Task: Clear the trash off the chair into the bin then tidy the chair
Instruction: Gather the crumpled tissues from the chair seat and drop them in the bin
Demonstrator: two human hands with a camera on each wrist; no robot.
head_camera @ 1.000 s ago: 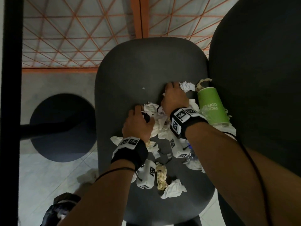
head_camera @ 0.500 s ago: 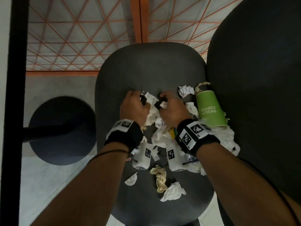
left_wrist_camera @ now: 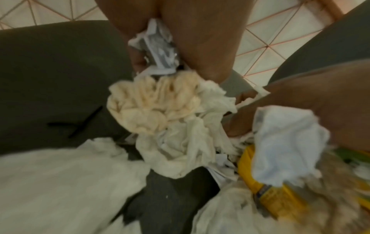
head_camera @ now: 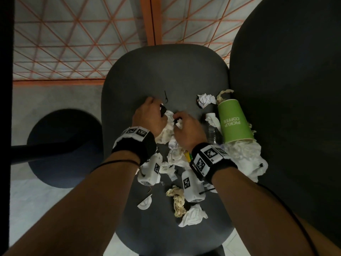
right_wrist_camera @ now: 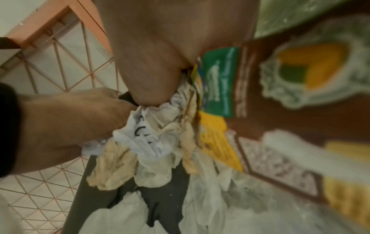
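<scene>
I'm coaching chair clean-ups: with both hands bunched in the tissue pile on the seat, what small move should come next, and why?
Probably lift the gathered wad straight up off the seat. The left hand and right hand already grip the crumpled tissues between them, so the bundle looks secured. No bin is in view. The green cup and loose tissue on the chair can wait.

On the chair seat, the two hands meet at the middle, the left hand just left of the right hand, with a bunch of crumpled tissue between them. Right of the hands a paper cup lies on its side, a paper ball at its far left. Near the front edge lie a twisted napkin and a folded tissue.
</scene>
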